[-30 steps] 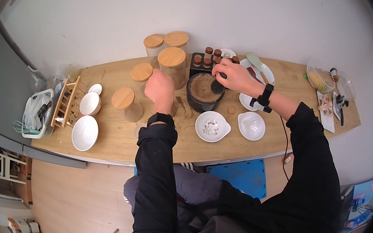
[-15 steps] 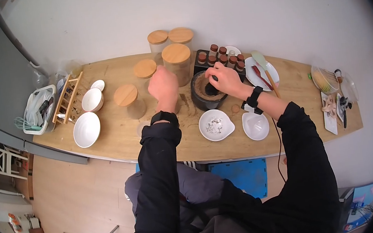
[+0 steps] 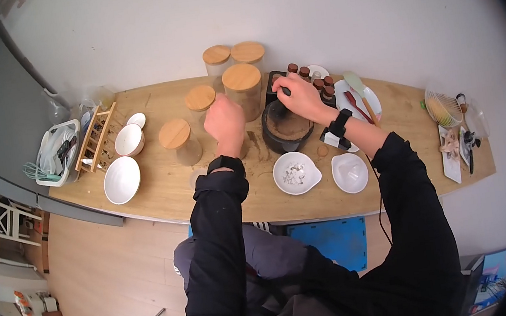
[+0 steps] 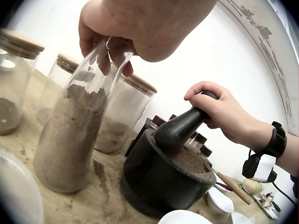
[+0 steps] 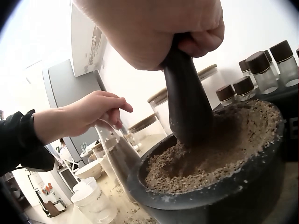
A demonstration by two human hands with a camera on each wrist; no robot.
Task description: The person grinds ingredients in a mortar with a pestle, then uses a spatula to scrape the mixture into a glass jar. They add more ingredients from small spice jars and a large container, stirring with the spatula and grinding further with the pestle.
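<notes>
My left hand grips the narrow top of a clear glass bottle of brown powder, its fingers round the rim. The bottle stands on the table just left of a black mortar. Over the mortar, my right hand holds a black pestle by its upper end. The pestle leans towards the mortar's back left side, its lower end in coarse brown powder. That powder lines the bowl up to near the rim.
Glass jars with wooden lids stand behind and left of the left hand. Brown-capped spice jars sit behind the mortar. In front lie a white bowl with pale bits and a white spouted bowl. White bowls are farther left.
My right hand has moved the pestle from the mortar's right side to its back left. The left hand keeps its hold on the bottle. The head view has shifted slightly.
</notes>
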